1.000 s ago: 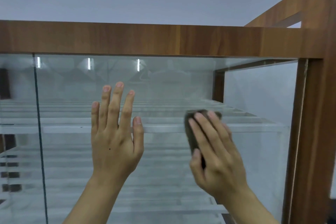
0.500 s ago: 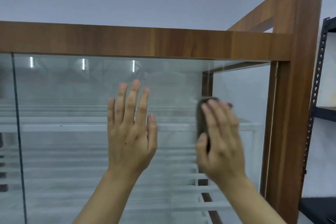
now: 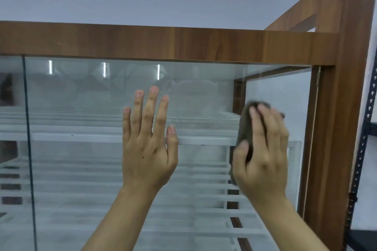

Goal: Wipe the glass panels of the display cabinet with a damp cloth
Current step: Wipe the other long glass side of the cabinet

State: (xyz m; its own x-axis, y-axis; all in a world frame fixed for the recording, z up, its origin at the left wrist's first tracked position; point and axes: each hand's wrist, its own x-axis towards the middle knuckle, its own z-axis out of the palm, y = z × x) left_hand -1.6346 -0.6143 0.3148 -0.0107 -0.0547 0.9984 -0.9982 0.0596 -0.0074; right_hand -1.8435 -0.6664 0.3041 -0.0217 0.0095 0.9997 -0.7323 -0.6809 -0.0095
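Note:
A display cabinet with a brown wooden frame (image 3: 183, 44) fills the view, and its front glass panel (image 3: 81, 108) is hazy with streaks. My left hand (image 3: 149, 144) lies flat against the glass near the middle, fingers straight and pointing up. My right hand (image 3: 263, 153) presses a dark grey cloth (image 3: 244, 126) against the glass near the panel's right edge. The cloth shows only along the left and top of the fingers; most of it is hidden under the palm.
A vertical seam (image 3: 28, 149) between glass panels runs down the far left. White slatted shelves (image 3: 91, 138) show behind the glass. The cabinet's wooden right post (image 3: 334, 149) stands close to my right hand. A dark perforated metal rack (image 3: 365, 138) stands beyond it at the right edge.
My right hand has slid the cloth to the right across the glass, toward the right post. My left hand has stayed flat on the panel while the view shifted.

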